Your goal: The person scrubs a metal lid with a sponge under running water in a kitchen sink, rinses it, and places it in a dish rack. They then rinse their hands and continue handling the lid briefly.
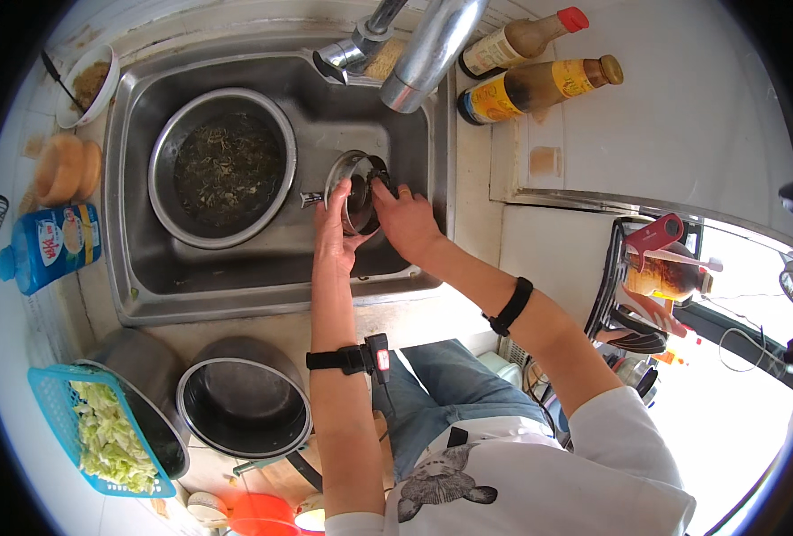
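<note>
Over the right part of the stainless steel sink (262,278), my left hand (334,224) grips a small round metal bowl (357,201), tilted on its side. My right hand (406,218) reaches to the bowl's right rim, its fingers on a dark scrubber or clump (379,175); which of these it is, I cannot tell. In the sink's left part stands a large metal basin (290,161) with dark water and shredded greenish bits (225,171). A small dark-and-white object (311,199) shows just left of the bowl. The bowl's underside is partly hidden by my hands.
The faucet (410,87) hangs over the sink's back. Two sauce bottles (520,94) stand at the back right. A blue detergent bottle (58,241) and a white bowl (101,100) are on the left. Nearer are a dark pot (242,449) and a blue basket (111,415) of chopped cabbage (108,435).
</note>
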Available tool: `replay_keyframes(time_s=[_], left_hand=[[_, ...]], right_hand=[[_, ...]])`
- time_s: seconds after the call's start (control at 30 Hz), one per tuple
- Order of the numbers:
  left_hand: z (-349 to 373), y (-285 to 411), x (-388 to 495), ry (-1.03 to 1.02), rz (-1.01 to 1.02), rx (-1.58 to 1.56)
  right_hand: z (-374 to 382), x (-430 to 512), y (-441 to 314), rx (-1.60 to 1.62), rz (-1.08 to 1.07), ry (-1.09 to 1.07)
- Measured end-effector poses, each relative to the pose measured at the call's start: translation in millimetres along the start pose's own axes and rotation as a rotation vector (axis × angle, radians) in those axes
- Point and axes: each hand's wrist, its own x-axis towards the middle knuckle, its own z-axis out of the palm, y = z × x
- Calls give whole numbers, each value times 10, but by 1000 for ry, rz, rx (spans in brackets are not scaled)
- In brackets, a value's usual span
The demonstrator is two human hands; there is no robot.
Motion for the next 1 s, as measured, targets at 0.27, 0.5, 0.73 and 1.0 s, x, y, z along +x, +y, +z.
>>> replay_keyframes(time_s=[0.27,0.5,0.73,1.0], left_hand=[[-16,52,-4,58,95,39],[41,48,-77,65,46,116],[-16,19,15,185,75,233],[51,35,-49,105,85,114]], right_hand=[[-112,-56,-112,1391,264,-519],[-98,-22,94,45,-107,-199],[41,-64,-149,770,-8,-203],[15,30,78,428,-71,-162]])
